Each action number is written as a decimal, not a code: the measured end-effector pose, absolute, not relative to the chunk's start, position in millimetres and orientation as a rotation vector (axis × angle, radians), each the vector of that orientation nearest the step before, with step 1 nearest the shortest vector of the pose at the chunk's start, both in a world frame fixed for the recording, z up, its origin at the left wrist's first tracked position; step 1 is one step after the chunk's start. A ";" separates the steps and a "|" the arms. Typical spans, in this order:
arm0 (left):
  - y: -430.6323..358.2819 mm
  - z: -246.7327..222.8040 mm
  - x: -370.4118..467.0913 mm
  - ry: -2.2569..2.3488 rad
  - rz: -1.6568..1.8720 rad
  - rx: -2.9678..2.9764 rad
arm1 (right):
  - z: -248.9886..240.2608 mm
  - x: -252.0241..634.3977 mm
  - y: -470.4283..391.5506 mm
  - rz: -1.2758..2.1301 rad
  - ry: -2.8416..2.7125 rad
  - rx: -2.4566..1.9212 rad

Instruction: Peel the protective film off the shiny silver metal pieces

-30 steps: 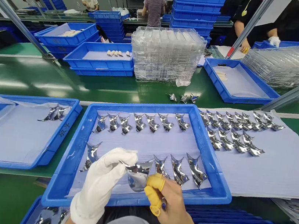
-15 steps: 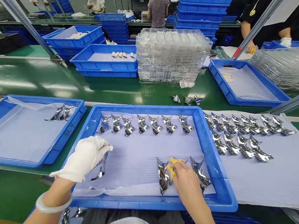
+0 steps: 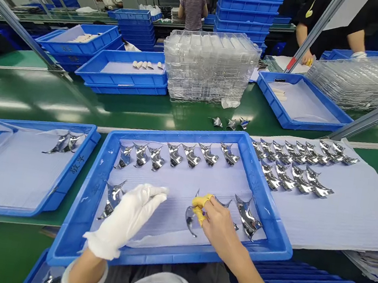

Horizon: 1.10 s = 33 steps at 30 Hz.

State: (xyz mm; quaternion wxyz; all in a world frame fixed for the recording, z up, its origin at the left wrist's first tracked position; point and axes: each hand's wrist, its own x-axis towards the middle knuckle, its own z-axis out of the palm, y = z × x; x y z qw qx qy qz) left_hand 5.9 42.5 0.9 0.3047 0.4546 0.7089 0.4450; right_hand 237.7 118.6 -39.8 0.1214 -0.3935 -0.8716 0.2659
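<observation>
Left hand: the left hand in a white cloth glove (image 3: 125,219) hovered low over the pale liner of the large blue plastic tray (image 3: 89,202), fingers stretched and loose, grip released and holding nothing.
Right hand: the bare right hand with yellow finger cots (image 3: 216,225) had its grip pinched on a shiny chrome fin-shaped metal piece (image 3: 191,219), which stood on edge just above the liner near the tray's front middle.
Near neighbours: one chrome piece by the left glove (image 3: 112,198) lay just left of the gloved fingers; another chrome piece right of the bare hand (image 3: 247,218) lay near the tray's right wall. A third was mostly hidden behind the right hand's fingers.
Tray's far row: a row of seven chrome pieces (image 3: 176,154) lay along the far side, well apart from both hands.
Left: a second blue tray with pale liner (image 3: 73,167) held two overlapping chrome pieces at its far side.
Right: a white foam sheet on the green desk (image 3: 358,212) carried two rows of chrome pieces (image 3: 297,168).
Further: three loose chrome pieces sat on the desk before a stack of clear plastic blister trays (image 3: 209,67), which blocked the view behind it.
Far: blue crates (image 3: 123,73) held small pale parts, too small to make out; other people stood at the far benches.
Cut off: the bottom edge cropped a blue bin with more chrome pieces.
</observation>
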 end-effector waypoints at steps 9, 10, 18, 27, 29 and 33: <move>36.0 7.3 56.7 1.521 1.243 1.002 | -17.6 234.7 86.2 0.871 -1.898 -0.637; 33.6 6.0 57.3 1.529 1.301 0.971 | -17.4 234.8 83.7 0.855 -1.900 -0.668; 24.5 -0.9 57.0 1.545 1.452 0.847 | -12.1 232.4 75.2 0.698 -2.014 -0.538; 22.6 -2.6 60.9 1.696 1.533 0.795 | -18.5 236.6 68.4 0.604 -2.091 -0.516; 21.1 -3.4 61.0 1.700 1.597 0.819 | -20.0 237.0 68.2 0.608 -2.089 -0.538; 17.3 -1.3 61.2 1.696 1.707 1.131 | -23.9 235.3 70.6 0.708 -2.044 -0.597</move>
